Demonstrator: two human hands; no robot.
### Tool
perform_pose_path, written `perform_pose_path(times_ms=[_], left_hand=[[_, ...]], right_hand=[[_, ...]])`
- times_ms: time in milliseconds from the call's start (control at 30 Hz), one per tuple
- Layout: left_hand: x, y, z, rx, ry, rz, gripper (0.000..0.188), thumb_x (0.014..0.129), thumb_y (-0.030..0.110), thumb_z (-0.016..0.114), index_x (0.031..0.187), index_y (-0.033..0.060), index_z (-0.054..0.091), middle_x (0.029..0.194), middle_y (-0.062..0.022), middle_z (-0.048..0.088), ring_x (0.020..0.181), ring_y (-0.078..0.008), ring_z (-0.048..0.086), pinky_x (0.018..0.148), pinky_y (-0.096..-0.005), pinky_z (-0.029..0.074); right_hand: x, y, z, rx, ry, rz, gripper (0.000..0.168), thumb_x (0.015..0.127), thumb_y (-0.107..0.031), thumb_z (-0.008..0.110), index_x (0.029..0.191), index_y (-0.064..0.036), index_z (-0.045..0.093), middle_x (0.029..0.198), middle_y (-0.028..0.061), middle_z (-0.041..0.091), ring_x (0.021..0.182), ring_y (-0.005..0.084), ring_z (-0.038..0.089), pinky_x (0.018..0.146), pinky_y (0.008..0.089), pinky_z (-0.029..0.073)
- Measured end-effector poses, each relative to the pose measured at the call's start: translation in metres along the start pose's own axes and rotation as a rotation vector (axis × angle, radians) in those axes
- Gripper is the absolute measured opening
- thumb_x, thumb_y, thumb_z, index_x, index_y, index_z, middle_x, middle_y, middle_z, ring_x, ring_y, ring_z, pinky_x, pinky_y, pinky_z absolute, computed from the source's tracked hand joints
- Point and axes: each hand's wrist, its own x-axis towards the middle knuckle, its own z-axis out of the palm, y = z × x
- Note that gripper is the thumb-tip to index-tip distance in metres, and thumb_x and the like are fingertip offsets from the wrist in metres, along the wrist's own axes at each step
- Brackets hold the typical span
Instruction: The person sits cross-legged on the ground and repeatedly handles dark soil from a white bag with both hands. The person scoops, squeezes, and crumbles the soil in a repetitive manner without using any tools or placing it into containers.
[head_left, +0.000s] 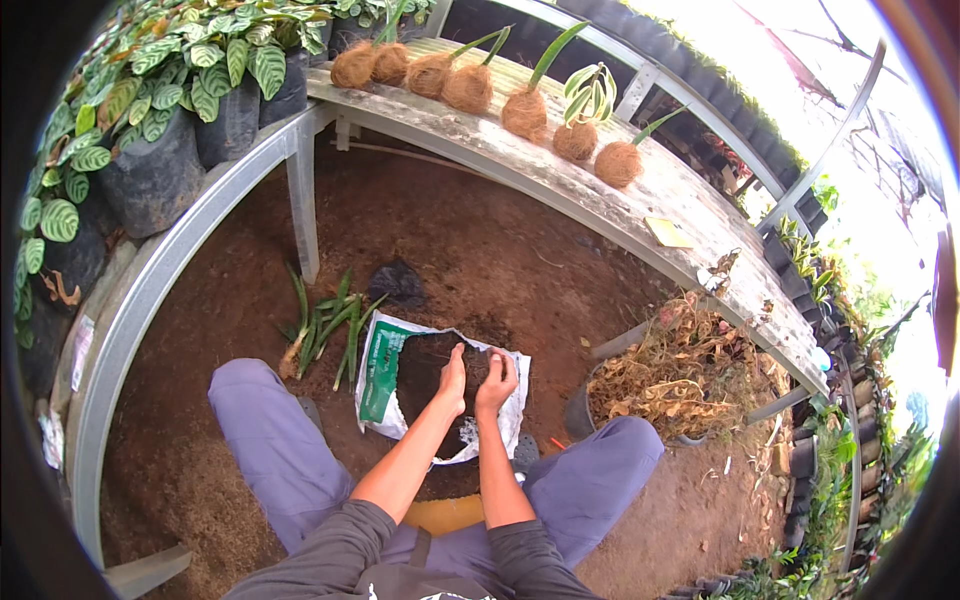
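Observation:
My left hand (452, 379), palm inward and fingers straight, presses one side of a dark clump of soil (475, 369). Against its other side is my right hand (496, 384), its fingers curled. The clump blends with the dark potting soil (424, 367) beneath, so its outline is hard to make out. That soil lies in a cut-open white and green plastic sack (382, 371) on the ground between my legs. Left of the sack lie uprooted plants with long green leaves (330, 322). A crumpled black plastic bag (396, 282) rests just beyond it.
Several fibre-wrapped plant balls (467, 90) line a weathered bench (630, 199) ahead, with a yellow pad (668, 232) nearby. A tub (579, 405) of dried plant matter (667, 375) stands at right. Potted leafy plants (154, 172) crowd the left bench. A metal leg (302, 202) reaches the ground.

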Motion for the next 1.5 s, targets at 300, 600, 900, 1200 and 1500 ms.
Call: perform_pose_path(times_ms=[300,600,900,1200,1500], left_hand=[[-0.009,0.011,-0.03,-0.065,-0.043,-0.145,0.032,0.085,0.04,0.06,0.085,0.0081,0.065,0.074,-0.0035,0.063,0.063,-0.0166,0.061,0.06,-0.0331,0.05],[0.016,-0.021,-0.03,-0.06,-0.026,0.002,0.021,0.088,0.022,0.061,0.08,0.0023,0.061,0.074,-0.0039,0.057,0.064,-0.0124,0.054,0.054,-0.0294,0.046],[0.018,-0.019,-0.041,-0.014,0.025,-0.023,0.025,0.086,0.03,0.06,0.083,0.0047,0.062,0.073,-0.0044,0.059,0.063,-0.0153,0.058,0.055,-0.0334,0.049],[0.007,0.011,-0.046,-0.153,-0.084,-0.288,0.035,0.09,0.042,0.046,0.088,0.0112,0.062,0.079,-0.0046,0.065,0.069,-0.0204,0.064,0.069,-0.035,0.053],[0.02,0.0,-0.045,0.087,-0.136,-0.131,0.028,0.092,0.029,0.049,0.089,0.0045,0.061,0.078,-0.0067,0.06,0.067,-0.0174,0.059,0.06,-0.0328,0.049]], right_hand=[[-0.038,-0.001,0.002,-0.204,-0.157,-0.201,0.021,0.087,-0.013,0.055,0.099,0.003,0.063,0.098,0.0147,0.064,0.095,0.0266,0.06,0.086,0.0357,0.046],[-0.037,0.01,0.001,-0.274,-0.085,-0.314,0.013,0.077,-0.004,0.054,0.083,0.001,0.065,0.085,0.0144,0.066,0.081,0.0317,0.062,0.075,0.0392,0.049],[-0.042,0.018,0.005,-0.236,-0.077,-0.216,0.014,0.08,-0.004,0.051,0.081,0.003,0.064,0.083,0.0152,0.065,0.078,0.0316,0.063,0.073,0.0389,0.049],[-0.041,0.015,0.0,-0.076,-0.084,-0.086,0.02,0.085,-0.007,0.049,0.088,0.005,0.064,0.087,0.0145,0.065,0.083,0.0258,0.062,0.079,0.0345,0.047],[-0.04,0.005,0.008,-0.266,-0.124,-0.372,0.023,0.082,-0.008,0.051,0.093,0.003,0.067,0.096,0.0187,0.066,0.095,0.0347,0.063,0.086,0.0415,0.048]])
